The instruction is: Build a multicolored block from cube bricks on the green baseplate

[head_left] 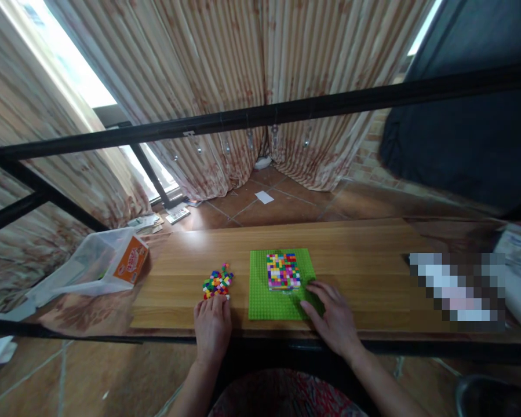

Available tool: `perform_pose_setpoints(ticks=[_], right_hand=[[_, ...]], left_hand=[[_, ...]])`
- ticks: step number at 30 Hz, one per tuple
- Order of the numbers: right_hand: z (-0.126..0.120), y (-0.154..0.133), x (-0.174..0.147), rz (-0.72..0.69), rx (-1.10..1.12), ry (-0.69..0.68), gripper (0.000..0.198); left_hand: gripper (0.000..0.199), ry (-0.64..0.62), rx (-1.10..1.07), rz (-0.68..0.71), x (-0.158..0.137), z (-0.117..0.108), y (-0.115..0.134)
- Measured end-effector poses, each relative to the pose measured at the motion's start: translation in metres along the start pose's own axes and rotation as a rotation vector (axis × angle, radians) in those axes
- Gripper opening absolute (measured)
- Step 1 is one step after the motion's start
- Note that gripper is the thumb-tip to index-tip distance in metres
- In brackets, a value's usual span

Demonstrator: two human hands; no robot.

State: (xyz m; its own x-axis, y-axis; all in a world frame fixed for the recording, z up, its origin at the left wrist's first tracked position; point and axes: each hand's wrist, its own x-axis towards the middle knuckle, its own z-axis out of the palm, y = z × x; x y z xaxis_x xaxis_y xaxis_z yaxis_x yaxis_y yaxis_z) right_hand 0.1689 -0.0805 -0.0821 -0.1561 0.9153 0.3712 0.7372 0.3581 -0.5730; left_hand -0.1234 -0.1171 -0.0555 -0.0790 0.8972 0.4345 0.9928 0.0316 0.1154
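My left hand [213,324] is at the near edge of a small pile of loose toy bricks [218,282] in many colours. Its fingers are bent and close together, and the fingertips are hidden, so what they hold cannot be made out. To the right of the pile lies a green studded baseplate [260,301]. A square block of multicoloured bricks [283,271] stands on its upper middle. Over the plate's right side rests my right hand [333,315], thumb and fingers apart, with nothing visible between them.
The wooden board [373,255] lies under the plate and bricks. At left stands a clear plastic bin [99,260] with an orange label. A blurred-out item [455,289] lies at the right end. A black metal bar [243,119] crosses beyond the board, in front of curtains [208,58].
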Motion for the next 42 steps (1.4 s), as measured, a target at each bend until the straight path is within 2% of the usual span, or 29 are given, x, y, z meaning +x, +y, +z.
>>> perform_pose_setpoints(ticks=[12, 19, 30, 34, 42], right_hand=[[-0.001, -0.002, 0.001, -0.001, 0.014, 0.009, 0.034], [-0.005, -0.01, 0.004, 0.016, 0.015, 0.007, 0.031], [-0.005, -0.01, 0.004, 0.031, 0.025, -0.006, 0.031], [-0.006, -0.011, 0.004, 0.028, 0.032, -0.004, 0.03], [-0.004, -0.01, 0.004, 0.022, 0.018, 0.005, 0.032]], left_hand=[[0.02, 0.05, 0.036, 0.032, -0.003, 0.006, 0.001], [0.026, 0.147, 0.012, 0.081, -0.008, 0.016, -0.007], [0.024, 0.139, -0.091, 0.018, -0.005, 0.016, -0.007], [0.024, 0.09, -0.21, -0.067, -0.004, 0.009, 0.002], [0.029, -0.024, -0.595, -0.404, 0.004, -0.009, 0.028]])
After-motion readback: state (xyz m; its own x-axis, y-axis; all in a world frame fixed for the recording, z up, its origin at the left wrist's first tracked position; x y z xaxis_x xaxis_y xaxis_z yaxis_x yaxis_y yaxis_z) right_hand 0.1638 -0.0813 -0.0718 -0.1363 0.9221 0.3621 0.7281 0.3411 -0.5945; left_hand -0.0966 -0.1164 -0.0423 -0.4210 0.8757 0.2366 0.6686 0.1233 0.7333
